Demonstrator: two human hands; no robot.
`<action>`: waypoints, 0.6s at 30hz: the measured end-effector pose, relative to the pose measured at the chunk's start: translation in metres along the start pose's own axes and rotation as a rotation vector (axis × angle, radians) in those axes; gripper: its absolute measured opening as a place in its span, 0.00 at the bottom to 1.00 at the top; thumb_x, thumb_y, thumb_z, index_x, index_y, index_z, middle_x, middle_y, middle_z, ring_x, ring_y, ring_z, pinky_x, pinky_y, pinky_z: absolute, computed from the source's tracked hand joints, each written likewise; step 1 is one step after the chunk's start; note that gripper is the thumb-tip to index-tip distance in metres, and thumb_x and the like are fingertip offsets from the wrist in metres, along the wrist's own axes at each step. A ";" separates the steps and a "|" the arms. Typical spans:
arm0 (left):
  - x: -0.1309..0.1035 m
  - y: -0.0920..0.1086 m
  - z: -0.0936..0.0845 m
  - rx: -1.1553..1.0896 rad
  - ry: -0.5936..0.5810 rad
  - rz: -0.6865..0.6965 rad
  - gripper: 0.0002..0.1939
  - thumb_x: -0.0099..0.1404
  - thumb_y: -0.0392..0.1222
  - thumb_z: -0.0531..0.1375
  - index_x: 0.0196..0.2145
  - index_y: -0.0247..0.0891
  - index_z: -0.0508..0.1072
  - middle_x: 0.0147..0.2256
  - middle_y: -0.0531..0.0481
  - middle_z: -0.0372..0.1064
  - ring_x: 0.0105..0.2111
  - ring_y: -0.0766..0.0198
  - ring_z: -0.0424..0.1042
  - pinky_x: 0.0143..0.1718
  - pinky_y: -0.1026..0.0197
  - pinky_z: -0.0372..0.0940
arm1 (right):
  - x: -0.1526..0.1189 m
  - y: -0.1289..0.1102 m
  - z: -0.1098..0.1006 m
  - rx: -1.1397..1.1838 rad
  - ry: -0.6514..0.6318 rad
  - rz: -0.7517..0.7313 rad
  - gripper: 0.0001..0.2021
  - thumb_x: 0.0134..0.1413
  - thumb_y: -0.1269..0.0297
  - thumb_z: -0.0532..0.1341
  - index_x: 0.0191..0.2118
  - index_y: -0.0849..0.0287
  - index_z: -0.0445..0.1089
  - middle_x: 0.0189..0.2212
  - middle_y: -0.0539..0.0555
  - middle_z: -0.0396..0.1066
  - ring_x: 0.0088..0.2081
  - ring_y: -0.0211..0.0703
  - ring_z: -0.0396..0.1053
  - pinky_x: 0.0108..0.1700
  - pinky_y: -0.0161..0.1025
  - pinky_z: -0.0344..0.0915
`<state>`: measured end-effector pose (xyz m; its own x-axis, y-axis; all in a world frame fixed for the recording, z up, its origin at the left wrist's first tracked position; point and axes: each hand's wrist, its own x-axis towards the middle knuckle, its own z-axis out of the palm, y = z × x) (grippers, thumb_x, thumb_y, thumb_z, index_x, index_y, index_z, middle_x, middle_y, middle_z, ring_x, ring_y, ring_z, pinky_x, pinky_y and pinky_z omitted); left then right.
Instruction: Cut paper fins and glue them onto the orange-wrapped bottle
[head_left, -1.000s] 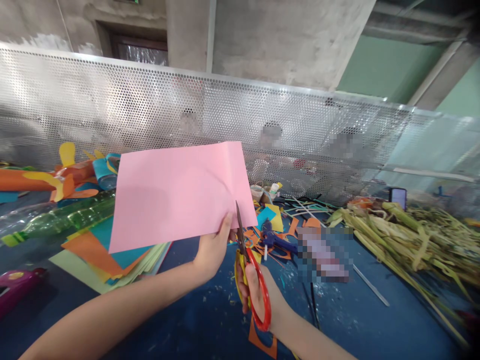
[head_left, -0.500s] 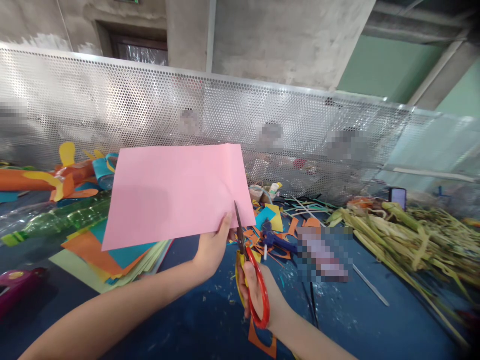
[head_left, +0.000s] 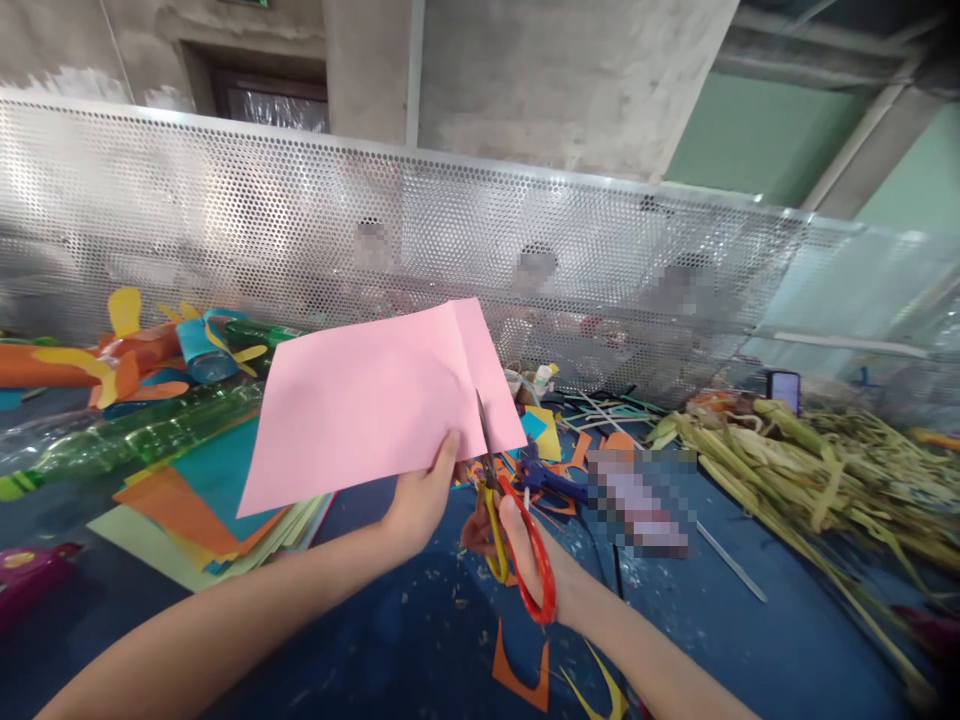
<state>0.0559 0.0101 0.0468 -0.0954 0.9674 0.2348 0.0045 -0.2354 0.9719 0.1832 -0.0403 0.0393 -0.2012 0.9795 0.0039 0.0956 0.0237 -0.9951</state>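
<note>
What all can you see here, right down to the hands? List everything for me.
Pink sheet: one, pink, held up centrally
Scissors: one, red and yellow handles, at the sheet's lower edge
Paper stack: several sheets, mixed colours, left
Green bottle: one, green, behind stack
Paper-decorated craft: orange, yellow, blue, far left
Magenta object: one, left edge
Glue gun, apparently: one, dark blue, right of scissors
Paper scraps: many, mostly orange, centre
Husks: pile, green-tan, right
Phone: one, dark, behind husks
Table: one, blue, beneath
Screen: perforated, silvery, behind; blurred people beyond
Left hand: one, fingers gripping sheet
Right hand: one, fingers in scissor handles
</note>
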 end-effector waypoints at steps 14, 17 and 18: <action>0.005 -0.011 -0.004 0.227 -0.068 0.106 0.22 0.63 0.56 0.48 0.18 0.40 0.63 0.20 0.53 0.63 0.25 0.62 0.65 0.36 0.61 0.59 | -0.001 -0.013 -0.012 -0.158 -0.001 -0.034 0.28 0.51 0.38 0.45 0.28 0.61 0.64 0.27 0.57 0.69 0.32 0.47 0.69 0.40 0.46 0.68; 0.004 -0.014 -0.004 0.250 -0.078 0.094 0.22 0.62 0.56 0.48 0.19 0.40 0.64 0.21 0.52 0.64 0.27 0.61 0.66 0.37 0.60 0.59 | -0.001 -0.014 -0.012 -0.194 0.002 -0.074 0.28 0.52 0.39 0.44 0.30 0.60 0.65 0.28 0.57 0.69 0.32 0.47 0.69 0.40 0.45 0.68; 0.004 -0.014 -0.004 0.251 -0.081 0.093 0.22 0.62 0.56 0.48 0.19 0.40 0.64 0.21 0.52 0.64 0.27 0.61 0.66 0.38 0.60 0.59 | -0.001 -0.014 -0.012 -0.214 0.004 -0.102 0.27 0.53 0.39 0.43 0.31 0.60 0.65 0.29 0.57 0.69 0.33 0.47 0.69 0.40 0.45 0.68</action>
<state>0.0518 0.0170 0.0340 -0.0030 0.9494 0.3139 0.2574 -0.3026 0.9177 0.1940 -0.0392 0.0542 -0.2163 0.9707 0.1047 0.2796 0.1644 -0.9459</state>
